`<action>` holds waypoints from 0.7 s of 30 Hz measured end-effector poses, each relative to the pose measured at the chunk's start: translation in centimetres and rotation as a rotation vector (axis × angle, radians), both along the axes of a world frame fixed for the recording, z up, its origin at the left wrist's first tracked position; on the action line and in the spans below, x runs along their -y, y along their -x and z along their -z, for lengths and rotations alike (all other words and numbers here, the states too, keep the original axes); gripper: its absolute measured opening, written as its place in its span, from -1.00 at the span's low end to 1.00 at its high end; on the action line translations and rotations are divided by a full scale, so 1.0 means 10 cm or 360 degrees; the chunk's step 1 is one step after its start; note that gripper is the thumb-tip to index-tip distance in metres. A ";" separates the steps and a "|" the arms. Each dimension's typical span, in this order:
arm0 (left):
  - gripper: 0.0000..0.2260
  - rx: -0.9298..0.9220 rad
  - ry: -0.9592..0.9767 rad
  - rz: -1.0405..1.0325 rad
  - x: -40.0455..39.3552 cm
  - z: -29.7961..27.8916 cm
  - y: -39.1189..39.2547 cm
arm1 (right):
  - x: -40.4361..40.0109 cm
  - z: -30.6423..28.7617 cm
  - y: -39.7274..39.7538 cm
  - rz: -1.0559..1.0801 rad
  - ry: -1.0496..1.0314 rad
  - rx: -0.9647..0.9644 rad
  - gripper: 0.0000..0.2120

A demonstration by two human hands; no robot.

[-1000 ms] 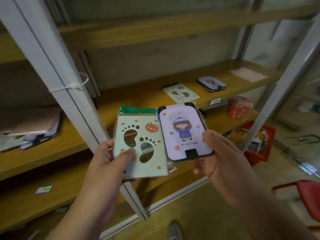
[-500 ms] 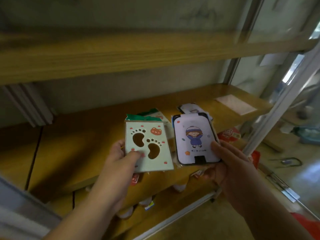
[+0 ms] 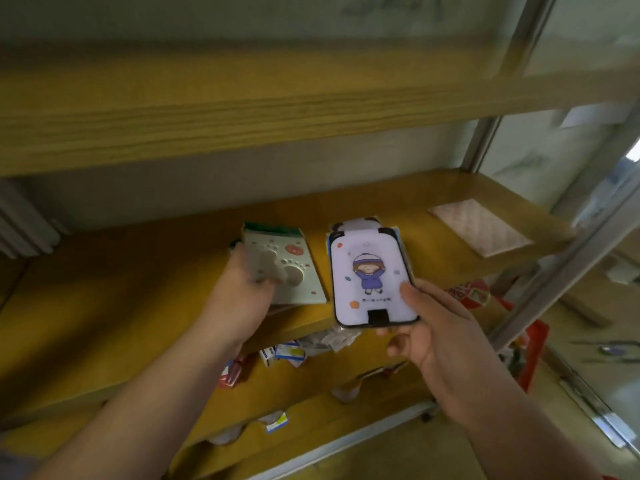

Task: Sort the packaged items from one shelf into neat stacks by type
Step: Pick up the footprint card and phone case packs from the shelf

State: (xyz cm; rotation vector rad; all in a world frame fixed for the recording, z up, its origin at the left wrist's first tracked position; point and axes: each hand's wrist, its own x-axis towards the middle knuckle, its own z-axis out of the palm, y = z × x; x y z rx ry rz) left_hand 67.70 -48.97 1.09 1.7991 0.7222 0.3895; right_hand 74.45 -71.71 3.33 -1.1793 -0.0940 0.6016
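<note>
Two packs held: one per hand, above the middle shelf [image 3: 138,306].
Left hand [image 3: 242,292]: fingers grip the green footprint pack [image 3: 294,268], low over the shelf.
Right hand [image 3: 433,327]: thumb and fingers clasp the purple cartoon pack [image 3: 367,282].
Technique: square each pack's edges onto its matching stack beneath, then release.

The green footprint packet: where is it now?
Head view, left of centre: the green footprint packet lies at the middle shelf under the left hand, beside the purple packet.
</note>
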 end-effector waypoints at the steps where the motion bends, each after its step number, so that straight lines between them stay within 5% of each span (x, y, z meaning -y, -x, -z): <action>1: -0.53 -0.0079 -0.0186 -0.0040 0.02 0.01 -0.03 | 0.03 0.00 -0.09 -0.0035 0.0012 0.0003 -0.55; 7: -0.50 -0.0510 -0.0750 -0.0214 0.21 0.08 -0.10 | 0.15 0.05 -0.61 -0.0315 0.0138 0.0161 -0.72; 15: -0.59 -0.0485 -0.1185 -0.0214 0.57 0.11 -0.06 | 0.23 0.24 -1.27 -0.0391 0.0487 0.0589 -0.81; 21: -0.62 -0.0473 -0.1197 -0.0234 0.75 0.05 -0.14 | 0.04 0.30 -1.68 -0.0419 0.0554 0.0697 -0.79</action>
